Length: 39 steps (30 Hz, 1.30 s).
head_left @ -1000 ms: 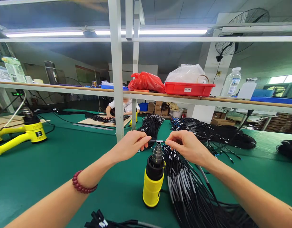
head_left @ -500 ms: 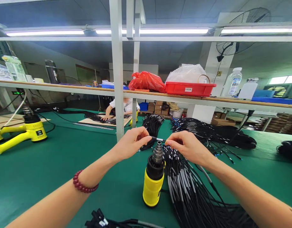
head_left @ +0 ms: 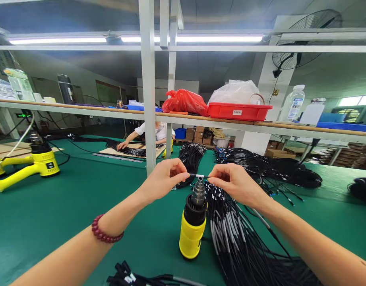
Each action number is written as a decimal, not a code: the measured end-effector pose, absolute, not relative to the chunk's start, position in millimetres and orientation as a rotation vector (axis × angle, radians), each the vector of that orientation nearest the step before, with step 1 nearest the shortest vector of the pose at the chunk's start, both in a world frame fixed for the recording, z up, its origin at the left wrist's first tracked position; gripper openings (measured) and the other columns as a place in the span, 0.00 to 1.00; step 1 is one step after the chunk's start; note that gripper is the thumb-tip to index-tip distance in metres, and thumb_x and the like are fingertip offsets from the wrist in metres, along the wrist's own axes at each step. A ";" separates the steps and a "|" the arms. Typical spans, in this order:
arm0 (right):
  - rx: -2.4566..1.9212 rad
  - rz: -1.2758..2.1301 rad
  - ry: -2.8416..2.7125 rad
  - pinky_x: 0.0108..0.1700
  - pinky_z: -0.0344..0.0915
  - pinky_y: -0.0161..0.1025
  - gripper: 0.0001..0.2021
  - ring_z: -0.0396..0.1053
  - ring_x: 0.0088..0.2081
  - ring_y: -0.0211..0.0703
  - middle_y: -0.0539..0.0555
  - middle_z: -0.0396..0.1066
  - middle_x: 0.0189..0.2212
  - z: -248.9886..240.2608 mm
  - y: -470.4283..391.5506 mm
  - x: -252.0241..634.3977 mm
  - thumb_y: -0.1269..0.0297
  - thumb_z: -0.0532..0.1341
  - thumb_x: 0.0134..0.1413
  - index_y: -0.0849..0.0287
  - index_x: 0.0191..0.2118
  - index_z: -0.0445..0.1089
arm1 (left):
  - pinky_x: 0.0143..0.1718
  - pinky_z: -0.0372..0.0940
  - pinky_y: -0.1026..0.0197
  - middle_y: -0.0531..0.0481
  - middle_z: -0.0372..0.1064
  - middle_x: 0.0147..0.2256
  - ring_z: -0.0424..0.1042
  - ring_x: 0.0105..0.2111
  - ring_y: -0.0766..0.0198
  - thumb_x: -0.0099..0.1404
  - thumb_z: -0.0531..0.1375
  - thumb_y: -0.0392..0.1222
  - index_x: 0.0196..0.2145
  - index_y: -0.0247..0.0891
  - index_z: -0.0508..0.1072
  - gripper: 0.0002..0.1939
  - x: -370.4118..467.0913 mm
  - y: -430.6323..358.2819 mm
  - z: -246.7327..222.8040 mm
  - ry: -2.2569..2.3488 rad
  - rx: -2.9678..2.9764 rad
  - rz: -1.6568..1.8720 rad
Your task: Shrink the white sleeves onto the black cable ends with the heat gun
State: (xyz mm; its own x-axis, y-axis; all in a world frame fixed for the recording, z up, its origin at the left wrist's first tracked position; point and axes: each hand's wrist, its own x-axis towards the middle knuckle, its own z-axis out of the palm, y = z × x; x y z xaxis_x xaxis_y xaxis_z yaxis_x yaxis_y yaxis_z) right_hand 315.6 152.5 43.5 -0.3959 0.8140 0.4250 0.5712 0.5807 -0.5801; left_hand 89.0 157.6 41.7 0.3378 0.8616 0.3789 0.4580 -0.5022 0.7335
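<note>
A thin black cable with a white label (head_left: 200, 176) is stretched level between my two hands. My left hand (head_left: 167, 177) pinches its left end, and my right hand (head_left: 230, 178) pinches it on the right. Just below the label stands a yellow and black heat gun (head_left: 192, 228), upright, its stepped metal nozzle pointing up; nozzle and cable look very near each other. Right of the heat gun, a large bundle of black cables (head_left: 239, 246) with grey sleeves and white labels runs toward the front edge.
More black cable bundles (head_left: 191, 157) lie behind my hands and to the right (head_left: 269, 167). Another yellow heat gun (head_left: 45, 161) rests at left. A shelf (head_left: 117, 112) with a red tray (head_left: 238, 112) crosses ahead. Beyond it, a person's hand (head_left: 122, 145) touches cables on a board.
Both my hands keep their pinch on the cable, almost unmoved. Across the table, the other person's hand has shifted left over the cables.
</note>
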 end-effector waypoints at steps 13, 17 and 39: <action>-1.139 0.504 -2.158 0.25 0.49 0.34 0.13 0.55 0.23 0.35 0.47 0.63 0.20 47.3 148.3 312.1 0.62 0.57 0.58 0.61 0.26 0.73 | 0.22 0.52 0.65 0.54 0.62 0.19 0.60 0.21 0.68 0.68 0.51 0.51 0.24 0.36 0.69 0.21 91.3 153.5 43.3 1.205 2.224 0.963; -1.166 0.442 -2.171 0.25 0.50 0.34 0.12 0.56 0.23 0.36 0.47 0.64 0.20 46.4 149.7 312.3 0.64 0.57 0.58 0.61 0.27 0.73 | 0.23 0.54 0.65 0.54 0.65 0.22 0.61 0.23 0.67 0.66 0.55 0.50 0.27 0.36 0.70 0.15 91.4 156.2 41.6 1.184 2.200 0.984; -1.142 0.401 -2.170 0.26 0.50 0.35 0.12 0.56 0.24 0.36 0.47 0.64 0.21 50.7 142.3 316.7 0.64 0.55 0.60 0.60 0.28 0.71 | 0.31 0.62 0.63 0.53 0.68 0.27 0.67 0.29 0.66 0.63 0.58 0.44 0.37 0.35 0.72 0.09 95.2 152.3 46.7 0.998 2.008 1.070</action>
